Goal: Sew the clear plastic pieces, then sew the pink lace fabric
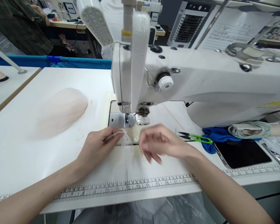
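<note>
My left hand (100, 141) is closed, pinching a small folded piece of thin, sheer fabric (125, 138) between thumb and fingers. A see-through end of it hangs out to the right, just in front of the metal needle plate (118, 119) of a white sewing machine (200, 71). Blurred by motion, my right hand (157, 143) hovers to the right of the fabric, its fingers loosely bent and apart, with nothing visible in them. A pale pink, rounded sheer piece (63, 112) lies on the white table to the left.
Green-handled thread snips (196, 137), a blue cloth (208, 140), a coil of pale cord (249, 129) and a black-screened phone (244, 152) lie at right. A printed ruler (128, 186) runs along the table's front edge. Another person (18, 25) stands at the far left.
</note>
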A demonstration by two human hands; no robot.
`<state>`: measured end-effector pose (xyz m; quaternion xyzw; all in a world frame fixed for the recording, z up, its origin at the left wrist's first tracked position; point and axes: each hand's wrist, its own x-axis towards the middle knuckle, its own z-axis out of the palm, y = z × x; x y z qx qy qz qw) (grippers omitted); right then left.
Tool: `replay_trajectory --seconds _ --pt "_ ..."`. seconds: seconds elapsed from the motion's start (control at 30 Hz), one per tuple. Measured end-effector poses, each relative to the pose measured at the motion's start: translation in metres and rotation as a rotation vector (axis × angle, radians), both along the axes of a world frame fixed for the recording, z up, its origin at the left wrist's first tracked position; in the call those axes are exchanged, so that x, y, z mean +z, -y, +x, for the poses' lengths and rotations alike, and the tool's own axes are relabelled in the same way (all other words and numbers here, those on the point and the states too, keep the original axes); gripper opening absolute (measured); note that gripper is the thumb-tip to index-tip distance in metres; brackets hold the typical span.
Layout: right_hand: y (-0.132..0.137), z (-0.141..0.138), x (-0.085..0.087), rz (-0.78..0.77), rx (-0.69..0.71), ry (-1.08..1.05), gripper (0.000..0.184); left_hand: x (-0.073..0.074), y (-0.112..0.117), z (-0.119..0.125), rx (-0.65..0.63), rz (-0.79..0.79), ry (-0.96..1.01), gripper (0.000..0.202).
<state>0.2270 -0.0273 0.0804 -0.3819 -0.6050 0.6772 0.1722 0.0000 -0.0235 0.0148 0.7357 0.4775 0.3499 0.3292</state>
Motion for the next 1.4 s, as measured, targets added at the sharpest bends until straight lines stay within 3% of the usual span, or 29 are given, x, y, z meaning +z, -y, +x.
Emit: replay_trajectory --seconds 0.07,0.13,0.2,0.33,0.4,0.5,0.63,0.83,1.0,1.17,1.4 --pt "0.001 0.008 0.012 -0.128 0.365 0.15 0.023 -0.001 -0.001 0.0 -0.003 -0.005 0.022 0.019" --pt "0.001 0.012 0.017 -0.106 0.458 0.267 0.019 -0.001 -0.001 0.001 -0.007 0.021 0.031 0.018" --pt "0.0 0.011 0.015 0.013 0.294 0.3 0.014 -0.002 0.0 0.002 -0.005 0.065 0.03 0.016" --pt "-0.003 -0.003 0.001 0.159 -0.231 0.224 0.017 -0.002 0.002 0.004 -0.017 0.114 0.018 0.012" --pt "-0.002 -0.012 -0.007 0.136 -0.33 0.146 0.026 -0.002 0.003 0.004 -0.038 0.114 0.014 0.011" --pt "0.002 -0.022 -0.018 0.124 -0.326 0.112 0.029 -0.002 0.004 0.003 -0.069 0.118 0.012 0.013" --pt "0.006 -0.026 -0.028 0.331 -0.387 0.145 0.009 -0.004 0.004 0.002 -0.091 0.202 -0.009 0.015" --pt "0.007 -0.021 -0.025 0.445 -0.242 0.16 0.004 -0.008 0.004 -0.001 -0.081 0.459 -0.117 0.013" --pt "0.007 -0.02 -0.025 0.558 -0.316 0.121 0.005 -0.011 0.004 -0.003 -0.161 0.638 -0.172 0.012" --pt "0.009 -0.02 -0.028 0.578 -0.179 0.157 0.01 -0.007 0.006 -0.002 -0.146 0.599 -0.182 0.017" --pt "0.008 -0.021 -0.031 0.635 -0.186 0.159 0.008 -0.007 0.005 -0.002 -0.135 0.607 -0.153 0.013"
